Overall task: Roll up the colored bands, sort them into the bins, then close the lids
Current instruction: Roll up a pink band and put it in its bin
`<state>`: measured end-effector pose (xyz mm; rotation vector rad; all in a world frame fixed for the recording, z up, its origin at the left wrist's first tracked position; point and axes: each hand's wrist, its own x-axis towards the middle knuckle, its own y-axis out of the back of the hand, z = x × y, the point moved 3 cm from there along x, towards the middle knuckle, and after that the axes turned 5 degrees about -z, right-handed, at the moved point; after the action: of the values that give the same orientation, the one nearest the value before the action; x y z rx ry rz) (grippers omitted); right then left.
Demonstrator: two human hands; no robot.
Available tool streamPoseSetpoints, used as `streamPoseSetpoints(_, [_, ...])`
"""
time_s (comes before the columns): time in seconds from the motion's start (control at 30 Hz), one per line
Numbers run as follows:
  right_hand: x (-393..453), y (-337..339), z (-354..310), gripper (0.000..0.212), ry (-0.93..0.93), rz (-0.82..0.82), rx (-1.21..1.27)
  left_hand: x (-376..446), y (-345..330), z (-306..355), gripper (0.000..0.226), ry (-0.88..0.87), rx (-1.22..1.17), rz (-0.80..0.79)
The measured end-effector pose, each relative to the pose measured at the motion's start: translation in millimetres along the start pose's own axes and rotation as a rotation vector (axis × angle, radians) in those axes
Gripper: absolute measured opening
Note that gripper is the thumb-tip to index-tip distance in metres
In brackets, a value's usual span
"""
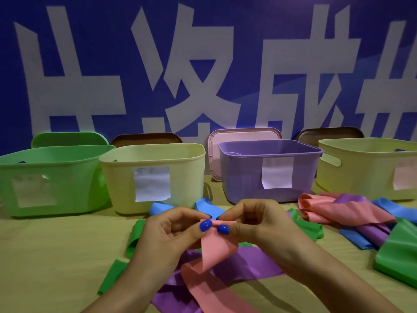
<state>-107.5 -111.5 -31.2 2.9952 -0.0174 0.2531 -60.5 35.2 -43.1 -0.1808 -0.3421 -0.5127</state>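
My left hand (168, 236) and my right hand (257, 224) both pinch the top end of a pink band (216, 249), which is folded over between the thumbs; the rest of it trails down toward me. A purple band (248, 263) and a green band (112, 276) lie beneath it, with blue bands (161, 207) behind my hands. Four open bins stand in a row: green (49, 175), cream (187, 168), purple (243, 177) and a second cream one (361, 168). Each has a paper label.
Lids lean against the blue wall behind the bins: green (67, 138), brown (146, 138), pink (243, 135) and brown (329, 133). A heap of pink, purple, blue and green bands (352, 220) lies at the right. The table (56, 256) is tan.
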Motion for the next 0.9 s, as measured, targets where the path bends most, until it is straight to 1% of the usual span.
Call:
streamPoseSetpoints(0.07, [-1,0,0,0.012,-0.006,0.011,0.012,0,-2,-2,0.004,0.017,-0.013,-0.018])
streamPoseSetpoints(0.1, [-1,0,0,0.012,-0.014,0.014,0.020,0,-1,-4,0.009,0.026,-0.016,-0.021])
streamPoseSetpoints(0.2, [0,-1,1,0.009,-0.039,0.006,0.046,1,2,-10,0.006,0.049,-0.026,-0.011])
streamPoseSetpoints(0.3, [0,-2,2,0.003,-0.052,-0.008,0.107,1,6,-10,0.027,0.026,0.024,0.011])
streamPoseSetpoints(0.33, [0,-2,3,0.003,-0.054,-0.005,0.115,1,8,-10,0.028,0.023,0.027,0.022])
streamPoseSetpoints(0.4, [0,-3,3,0.008,-0.055,0.005,0.106,2,9,-8,0.023,0.017,0.028,0.037])
streamPoseSetpoints(0.47, [0,-2,3,0.013,-0.056,0.026,0.085,2,8,-7,0.024,0.005,0.049,0.035])
streamPoseSetpoints(0.57, [-1,-1,1,0.014,-0.058,0.052,0.050,1,6,-4,0.024,0.004,0.046,0.012])
streamPoseSetpoints(0.6, [-2,-1,0,0.014,-0.057,0.047,0.055,1,5,-5,0.027,0.023,0.017,0.008])
streamPoseSetpoints(0.7, [-3,-2,-1,0.014,-0.055,0.038,0.045,2,4,-9,0.020,0.104,-0.124,0.019])
streamPoseSetpoints(0.77, [-3,-1,-1,0.017,-0.045,0.045,0.034,2,3,-10,0.018,0.122,-0.163,0.024])
streamPoseSetpoints(0.83, [-3,0,0,0.020,-0.035,0.047,0.020,1,3,-8,0.017,0.118,-0.142,0.024])
streamPoseSetpoints(0.9, [-2,0,1,0.018,-0.036,0.030,0.004,1,4,-8,0.017,0.113,-0.083,0.036])
